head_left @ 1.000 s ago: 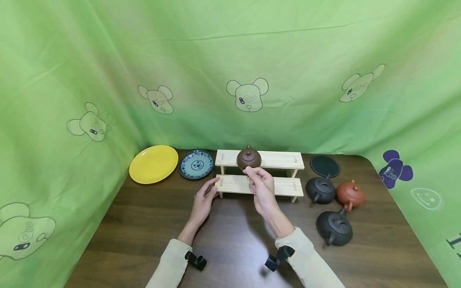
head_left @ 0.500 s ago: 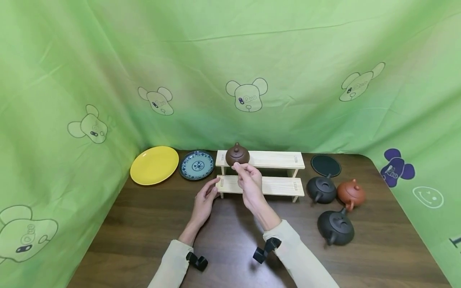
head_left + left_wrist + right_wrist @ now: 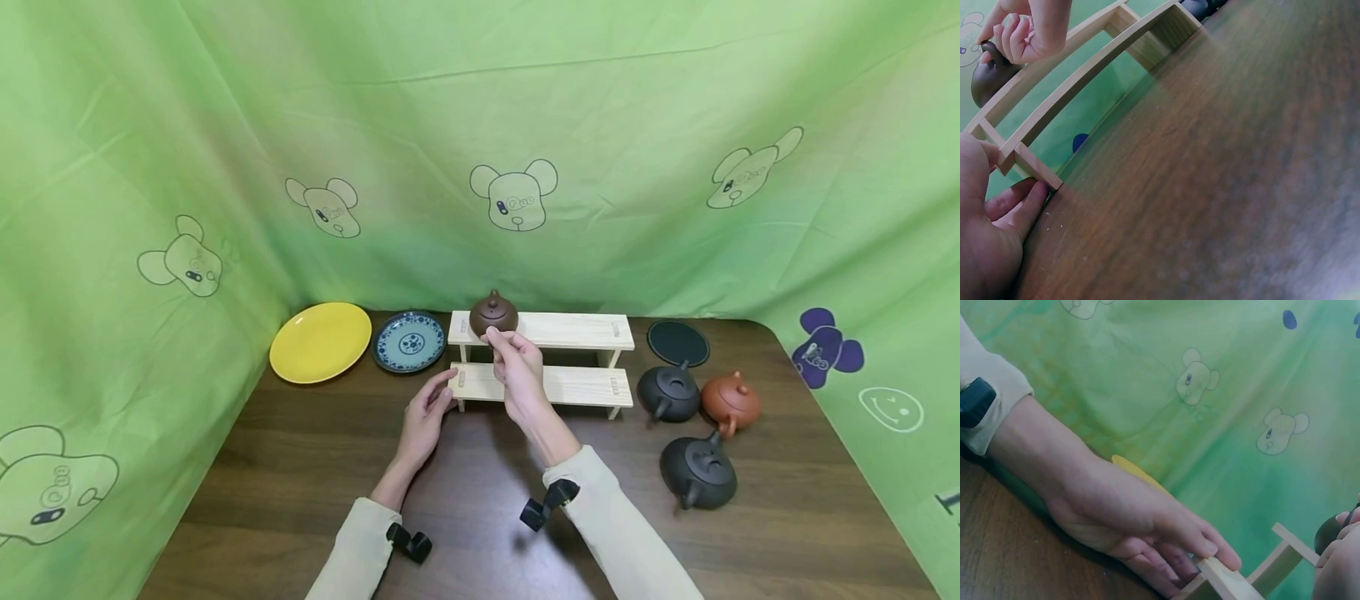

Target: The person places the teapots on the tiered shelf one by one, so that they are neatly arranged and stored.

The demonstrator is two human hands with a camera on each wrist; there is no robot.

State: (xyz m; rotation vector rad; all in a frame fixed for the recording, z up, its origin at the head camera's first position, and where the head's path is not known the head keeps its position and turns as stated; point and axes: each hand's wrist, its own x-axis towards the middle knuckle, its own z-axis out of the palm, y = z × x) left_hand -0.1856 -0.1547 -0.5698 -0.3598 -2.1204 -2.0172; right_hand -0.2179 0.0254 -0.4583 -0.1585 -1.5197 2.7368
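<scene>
A dark brown teapot (image 3: 493,315) is upright at the left part of the upper board of a two-tier wooden shelf (image 3: 577,385). My right hand (image 3: 522,375) pinches its handle, which faces me; the left wrist view shows the fingers curled at the teapot (image 3: 992,82). Whether its base touches the board cannot be told. My left hand (image 3: 423,422) holds the left end of the lower board. In the right wrist view, this left hand (image 3: 1141,512) has a digit on top of the board and other fingers by the leg.
Left of the shelf lie a blue patterned plate (image 3: 410,342) and a yellow plate (image 3: 321,342). To the right are a dark round coaster (image 3: 678,343), two black teapots (image 3: 669,394) and a reddish-orange teapot (image 3: 731,404). A green printed cloth (image 3: 517,267) stands behind the table.
My right hand has carried the brown teapot leftward along the upper board, then slightly back toward the cloth. My left hand stays at the shelf's left end.
</scene>
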